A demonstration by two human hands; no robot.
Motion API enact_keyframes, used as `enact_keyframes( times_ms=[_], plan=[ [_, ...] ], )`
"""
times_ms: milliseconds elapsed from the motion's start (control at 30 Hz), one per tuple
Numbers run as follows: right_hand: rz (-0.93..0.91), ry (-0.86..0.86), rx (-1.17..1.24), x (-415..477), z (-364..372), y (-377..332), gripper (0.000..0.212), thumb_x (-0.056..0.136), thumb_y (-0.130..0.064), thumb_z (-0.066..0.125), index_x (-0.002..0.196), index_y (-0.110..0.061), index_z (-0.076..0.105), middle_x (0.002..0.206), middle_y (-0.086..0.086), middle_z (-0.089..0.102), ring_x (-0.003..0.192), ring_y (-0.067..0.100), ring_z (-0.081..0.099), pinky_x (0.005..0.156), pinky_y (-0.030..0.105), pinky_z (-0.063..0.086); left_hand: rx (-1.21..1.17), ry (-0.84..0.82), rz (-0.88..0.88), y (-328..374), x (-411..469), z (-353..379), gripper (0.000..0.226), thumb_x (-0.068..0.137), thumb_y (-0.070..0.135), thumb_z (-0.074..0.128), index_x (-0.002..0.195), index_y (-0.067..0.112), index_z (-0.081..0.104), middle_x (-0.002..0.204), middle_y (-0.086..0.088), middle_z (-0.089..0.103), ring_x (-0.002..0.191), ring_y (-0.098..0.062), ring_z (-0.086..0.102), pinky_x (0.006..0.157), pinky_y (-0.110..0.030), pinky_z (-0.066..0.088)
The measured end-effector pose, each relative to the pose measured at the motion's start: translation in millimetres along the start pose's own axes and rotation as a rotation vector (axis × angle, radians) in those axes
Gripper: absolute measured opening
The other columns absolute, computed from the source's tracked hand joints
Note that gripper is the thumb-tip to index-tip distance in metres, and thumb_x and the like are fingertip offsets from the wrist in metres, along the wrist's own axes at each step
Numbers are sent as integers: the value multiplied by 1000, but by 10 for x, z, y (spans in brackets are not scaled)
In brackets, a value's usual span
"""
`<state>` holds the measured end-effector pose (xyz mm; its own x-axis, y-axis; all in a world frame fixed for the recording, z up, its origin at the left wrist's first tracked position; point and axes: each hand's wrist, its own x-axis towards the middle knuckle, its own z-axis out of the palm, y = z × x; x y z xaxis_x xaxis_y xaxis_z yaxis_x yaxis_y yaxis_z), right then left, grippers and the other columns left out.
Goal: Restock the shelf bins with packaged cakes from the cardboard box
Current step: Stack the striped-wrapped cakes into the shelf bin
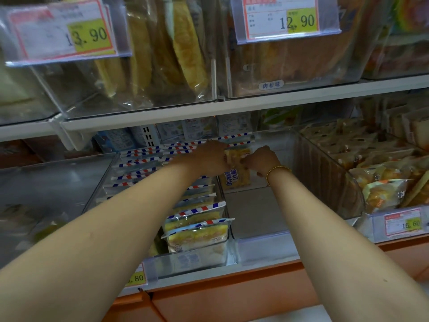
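Fingers [248,162] of the left hand [210,159] and right hand [263,159] grip the packaged cake [236,174] between them.

Upper left: price tag [65,31] in a clear holder, 13.90 on yellow. Upper right: second price tag [285,18], 12.90. A white shelf board [255,104] runs across below both. Just above it sits a small oval sticker [271,85] with Chinese characters. Lower right tag [402,223]: 15.60. Lower left tag [135,278] is partly hidden, ends .80. Orange panel [232,296] along the bottom.
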<state>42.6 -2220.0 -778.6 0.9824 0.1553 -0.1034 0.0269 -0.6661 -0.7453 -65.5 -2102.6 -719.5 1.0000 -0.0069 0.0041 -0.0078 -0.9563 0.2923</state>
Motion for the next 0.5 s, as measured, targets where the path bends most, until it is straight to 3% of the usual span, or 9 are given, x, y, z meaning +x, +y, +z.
enact_keyframes(
  times_ms=[100,200,267,400,500],
  plan=[
    [-16,-4,-157,-391,-217,-111,78,86,-34,64,146,-3,26,144,19,41,125,31,49,97,37,45,-84,53,26,160,-394,-148,26,93,21,59,110,2,64,100,-9,63,89,-24,61,74,-31,51],
    [-152,26,-486,-964,-455,-309,42,89,-35,53,124,-12,56,123,14,60,102,29,60,83,35,52,-121,182,-24,267,-956,-327,34,95,27,56,124,9,58,111,1,57,98,-18,55,74,-25,45],
    [-271,59,-615,-1433,-539,-452,29,92,-30,51,108,-11,64,109,11,64,96,29,62,78,32,51,-48,318,-32,232,-1422,-382,32,94,31,55,123,17,57,111,0,64,98,-20,60,76,-29,48],
    [-543,111,-633,-2486,-522,-827,48,91,-56,50,82,-11,63,78,5,64,78,27,64,67,31,52,-6,440,-127,25,-2475,-391,16,93,42,54,95,27,52,68,9,51,66,-11,47,59,-31,34],
    [-725,52,-558,-3123,-331,-1113,59,93,-58,47,55,-12,48,48,2,48,53,22,54,51,28,43,-117,506,-249,-198,-3303,-362,25,89,40,61,74,29,44,53,6,45,54,-7,45,52,-23,32]
  ],
)
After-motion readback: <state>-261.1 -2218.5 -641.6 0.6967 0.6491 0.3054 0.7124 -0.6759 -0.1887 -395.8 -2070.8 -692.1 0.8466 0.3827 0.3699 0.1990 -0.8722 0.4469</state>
